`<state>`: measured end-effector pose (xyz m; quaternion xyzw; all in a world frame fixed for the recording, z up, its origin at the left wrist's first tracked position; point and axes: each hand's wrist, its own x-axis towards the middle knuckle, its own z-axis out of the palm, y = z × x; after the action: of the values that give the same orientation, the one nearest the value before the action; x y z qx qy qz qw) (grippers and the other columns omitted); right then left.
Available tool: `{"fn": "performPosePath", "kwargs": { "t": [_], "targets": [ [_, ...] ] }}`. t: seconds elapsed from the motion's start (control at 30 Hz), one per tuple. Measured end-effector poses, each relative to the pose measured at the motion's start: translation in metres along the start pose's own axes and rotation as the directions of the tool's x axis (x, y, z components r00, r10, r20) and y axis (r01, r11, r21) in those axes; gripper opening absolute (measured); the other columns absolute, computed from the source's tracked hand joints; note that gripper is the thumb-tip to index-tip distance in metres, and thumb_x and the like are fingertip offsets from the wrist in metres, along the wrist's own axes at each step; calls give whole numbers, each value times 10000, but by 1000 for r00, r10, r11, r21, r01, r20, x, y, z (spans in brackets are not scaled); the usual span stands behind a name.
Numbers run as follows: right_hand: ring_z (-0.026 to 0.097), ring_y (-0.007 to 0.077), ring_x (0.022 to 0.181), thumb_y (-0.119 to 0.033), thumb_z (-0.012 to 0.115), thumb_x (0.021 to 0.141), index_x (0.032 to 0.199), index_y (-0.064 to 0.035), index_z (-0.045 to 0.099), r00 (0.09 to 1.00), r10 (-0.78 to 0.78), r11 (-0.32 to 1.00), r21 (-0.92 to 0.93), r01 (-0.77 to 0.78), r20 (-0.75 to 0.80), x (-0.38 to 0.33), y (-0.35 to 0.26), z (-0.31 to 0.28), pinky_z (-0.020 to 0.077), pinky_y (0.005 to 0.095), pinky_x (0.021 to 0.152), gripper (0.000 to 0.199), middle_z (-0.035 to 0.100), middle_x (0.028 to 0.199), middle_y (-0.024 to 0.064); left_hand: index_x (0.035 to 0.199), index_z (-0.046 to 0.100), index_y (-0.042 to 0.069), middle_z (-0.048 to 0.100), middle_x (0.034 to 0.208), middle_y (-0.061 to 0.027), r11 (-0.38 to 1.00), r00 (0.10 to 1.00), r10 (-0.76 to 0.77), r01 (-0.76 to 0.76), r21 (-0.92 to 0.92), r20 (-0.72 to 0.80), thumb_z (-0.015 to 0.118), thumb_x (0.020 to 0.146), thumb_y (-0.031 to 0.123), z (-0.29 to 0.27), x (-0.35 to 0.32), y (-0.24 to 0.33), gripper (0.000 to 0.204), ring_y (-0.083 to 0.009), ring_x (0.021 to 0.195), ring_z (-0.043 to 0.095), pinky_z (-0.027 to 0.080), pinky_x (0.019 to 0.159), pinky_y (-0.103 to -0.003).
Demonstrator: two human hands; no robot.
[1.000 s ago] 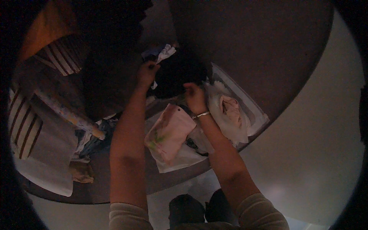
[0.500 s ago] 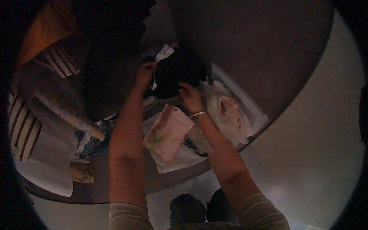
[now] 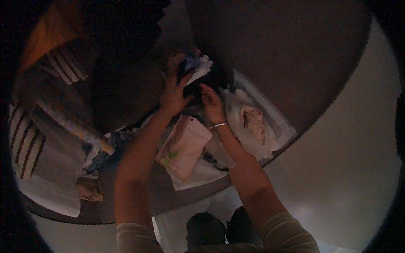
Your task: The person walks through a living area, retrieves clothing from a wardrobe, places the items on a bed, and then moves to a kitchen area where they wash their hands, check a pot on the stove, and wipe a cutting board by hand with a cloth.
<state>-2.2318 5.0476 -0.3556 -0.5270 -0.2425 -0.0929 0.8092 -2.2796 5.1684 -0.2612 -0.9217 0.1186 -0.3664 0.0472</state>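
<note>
Left hand (image 3: 172, 93) newly splayed, bare tabletop (image 3: 287, 50) upper right toward edge (image 3: 331, 96)

Beyond the pink pouch (image 3: 187, 145), the left hand (image 3: 172, 93) has spread its fingers — the crumpled white piece (image 3: 202, 70) shifted toward the pouch's right.

Table (image 3: 303, 46): pouch (image 3: 187, 143) near front edge, before both hands. Plastic bag (image 3: 253, 141) right of pouch, beside right hand (image 3: 213, 105). Wad (image 3: 203, 69) just right of left hand (image 3: 174, 95). Roll (image 3: 76, 126) far left; sheet (image 3: 61, 177) before it.
</note>
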Motion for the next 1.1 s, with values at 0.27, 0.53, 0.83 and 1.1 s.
{"fn": "performPosePath", "kwargs": {
  "t": [0.27,0.53,0.83,1.1],
  "targets": [
    [546,190,755,26,494,743,855,-58,530,981,-186,917,-350,194,54,-6,13,5,439,308,679,144,562,844,88,1248,371,127,298,1287,-228,921,943,-293,322,-217,158,628,744,204,10,10,-29,571,-401,1165,329,350,913,-476],
    [547,245,712,-4,499,743,812,-60,543,992,-81,929,-353,111,100,-18,11,8,440,324,672,99,562,781,115,1082,552,163,239,1359,-121,965,965,253,-257,44,73,635,680,106,-8,-34,-3,414,-338,1229,275,281,975,-469],
    [562,155,766,-51,542,765,780,-35,591,987,75,966,-254,-37,141,-11,3,-8,440,271,735,54,617,814,67,1030,581,82,308,1314,-141,-417,606,-490,469,-779,627,560,720,20,-143,-93,119,317,-310,1188,348,298,970,-410],
    [491,190,786,-85,525,794,858,-42,551,983,26,932,-359,42,182,-15,-103,39,417,318,753,81,535,833,73,1095,556,157,403,1265,-89,848,906,-213,358,-392,365,572,778,133,-303,-185,178,318,-285,1191,348,336,944,-408]
  ]
}}
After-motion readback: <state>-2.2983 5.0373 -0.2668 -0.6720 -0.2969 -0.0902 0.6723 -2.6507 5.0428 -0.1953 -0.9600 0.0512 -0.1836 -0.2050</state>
